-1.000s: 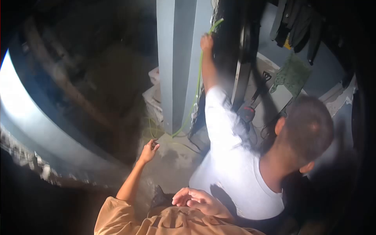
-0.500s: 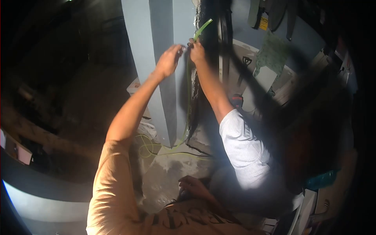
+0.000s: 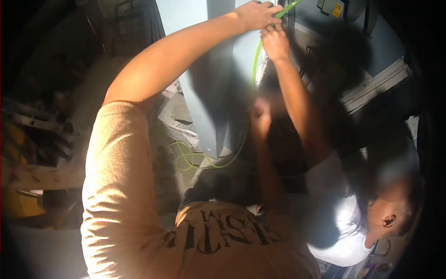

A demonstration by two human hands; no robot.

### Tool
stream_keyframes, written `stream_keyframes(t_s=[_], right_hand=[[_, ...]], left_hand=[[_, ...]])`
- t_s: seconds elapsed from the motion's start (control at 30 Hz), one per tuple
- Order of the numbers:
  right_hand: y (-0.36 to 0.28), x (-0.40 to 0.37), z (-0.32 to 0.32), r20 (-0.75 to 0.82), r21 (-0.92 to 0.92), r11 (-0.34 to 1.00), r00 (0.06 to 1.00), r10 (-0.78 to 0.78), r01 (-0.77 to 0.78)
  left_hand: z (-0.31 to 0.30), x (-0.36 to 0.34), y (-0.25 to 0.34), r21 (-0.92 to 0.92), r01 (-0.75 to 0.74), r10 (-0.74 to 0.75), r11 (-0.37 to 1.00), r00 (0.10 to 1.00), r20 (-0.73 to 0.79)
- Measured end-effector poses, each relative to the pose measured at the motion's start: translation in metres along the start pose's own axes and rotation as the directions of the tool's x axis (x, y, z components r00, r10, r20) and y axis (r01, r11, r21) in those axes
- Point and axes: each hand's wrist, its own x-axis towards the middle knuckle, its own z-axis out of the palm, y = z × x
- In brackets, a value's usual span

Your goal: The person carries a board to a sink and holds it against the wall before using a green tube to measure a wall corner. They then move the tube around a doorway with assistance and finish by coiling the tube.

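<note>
A bright green flexible tube (image 3: 255,69) runs down the edge of a grey-blue column (image 3: 204,65) and ends in loose loops near the floor. At the top, my left hand (image 3: 258,16) reaches across the column with its fingers closed on the tube. Just below it, a co-worker's hand (image 3: 275,44) also grips the tube. My right hand (image 3: 261,115) is lower down, close beside the tube. Motion blur smears its fingers, so its hold cannot be made out.
The co-worker, in a white sleeve (image 3: 341,200), stands close on my right. Crumpled sheeting (image 3: 179,123) lies at the column's foot. Pale boards (image 3: 376,86) lean at the right, and a yellow label (image 3: 337,10) hangs at the upper right. Deep shadow covers much of both sides.
My left hand has moved right and up onto the tube beside the co-worker's hand. My right hand has risen from near my body towards the tube. The view has shifted.
</note>
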Motion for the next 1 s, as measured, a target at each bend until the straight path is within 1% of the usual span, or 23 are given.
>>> stream_keyframes(t_s=[0.03,0.07,0.1,0.13,0.17,0.2,0.23,0.27,0.3,0.37,0.4,0.47,0.5,0.53,0.57,0.6,0.7,0.77,0.83,0.87,0.9,0.97,1.0], right_hand=[[-0.044,0.015,0.022,0.051,-0.363,0.918,0.987,-0.153,0.161],[-0.051,0.029,0.04,0.004,-0.469,0.868,0.983,-0.182,0.162],[-0.055,0.051,0.058,-0.035,-0.57,0.803,0.971,-0.235,0.173],[-0.034,0.067,0.068,-0.053,-0.566,0.799,0.958,-0.28,0.203],[0.005,0.088,0.059,-0.066,-0.519,0.811,0.934,-0.352,0.27],[-0.016,0.081,0.075,-0.101,-0.433,0.87,0.947,-0.305,0.234],[-0.054,0.138,0.069,0.265,-0.671,0.566,0.868,-0.421,0.479],[-0.092,0.194,0.062,0.653,-0.678,-0.014,0.592,-0.473,0.735],[-0.131,0.249,0.056,0.862,-0.447,-0.405,0.262,-0.435,0.797],[-0.138,0.252,0.066,0.838,-0.349,-0.443,0.064,-0.541,0.826],[-0.139,0.244,0.065,0.84,-0.36,-0.457,0.07,-0.537,0.814],[-0.141,0.226,0.068,0.848,-0.505,-0.345,0.379,-0.371,0.791],[-0.102,0.201,0.068,0.678,-0.692,-0.163,0.556,-0.481,0.703],[-0.028,0.163,0.07,0.323,-0.782,0.225,0.687,-0.651,0.581],[0.048,0.136,0.073,0.012,-0.699,0.506,0.717,-0.697,0.505],[0.088,0.125,0.076,-0.133,-0.653,0.595,0.704,-0.698,0.468],[0.07,0.119,0.082,-0.251,-0.597,0.669,0.689,-0.68,0.443],[0.076,0.13,0.084,-0.391,-0.613,0.738,0.704,-0.593,0.281],[0.079,0.135,0.095,-0.479,-0.596,0.752,0.628,-0.614,0.28],[0.084,0.143,0.099,-0.442,-0.68,0.645,0.507,-0.74,0.348],[0.091,0.141,0.098,-0.499,-0.575,0.754,0.594,-0.631,0.318],[0.094,0.147,0.094,-0.492,-0.572,0.74,0.575,-0.654,0.353],[0.097,0.148,0.089,-0.44,-0.638,0.676,0.546,-0.713,0.368]], left_hand=[[0.009,-0.003,0.005,-0.021,-0.005,0.005,1.0,1.0,-0.003],[0.018,0.005,0.004,0.036,0.067,-0.075,0.997,0.951,0.3],[0.019,0.018,-0.007,0.126,0.112,-0.164,0.986,0.816,0.555],[-0.017,0.035,-0.003,-0.004,0.28,-0.221,0.96,0.766,0.604],[-0.013,0.039,0.001,0.134,0.148,-0.197,0.98,0.82,0.537],[0.015,0.033,-0.01,0.075,0.173,-0.186,0.982,0.823,0.537],[0.04,0.037,-0.018,0.01,0.194,-0.168,0.981,0.822,0.544],[0.005,0.048,-0.019,-0.074,0.26,-0.168,0.963,0.789,0.592],[-0.003,0.045,-0.021,-0.121,0.258,-0.153,0.959,0.824,0.546],[0.008,0.041,-0.026,-0.006,0.139,-0.114,0.99,0.832,0.542],[0.013,0.039,-0.023,-0.012,0.128,-0.103,0.992,0.844,0.527],[0.018,0.041,-0.026,-0.039,0.22,-0.173,0.975,0.852,0.494],[0.021,0.037,-0.028,-0.047,0.189,-0.145,0.981,0.867,0.476],[0.024,0.034,-0.032,-0.029,0.134,-0.107,0.991,0.889,0.445],[0.027,0.032,-0.036,-0.013,0.08,-0.067,0.997,0.909,0.412],[0.037,0.036,-0.044,-0.006,0.082,-0.069,0.997,0.871,0.486],[0.037,0.076,-0.047,0.03,0.032,-0.043,0.999,0.847,0.531],[0.031,0.074,-0.024,0.04,-0.037,0.01,0.999,0.848,0.53],[0.015,0.069,-0.005,0.123,-0.104,0.016,0.987,0.823,0.568],[0.007,0.058,0.002,0.166,-0.118,-0.001,0.979,0.811,0.584],[0.001,0.039,0.016,0.197,-0.132,-0.021,0.971,0.78,0.626],[0.013,0.013,0.038,0.197,-0.15,0.043,0.969,0.885,0.463],[0.021,0.007,0.045,0.031,-0.161,0.126,0.986,0.868,0.481]])
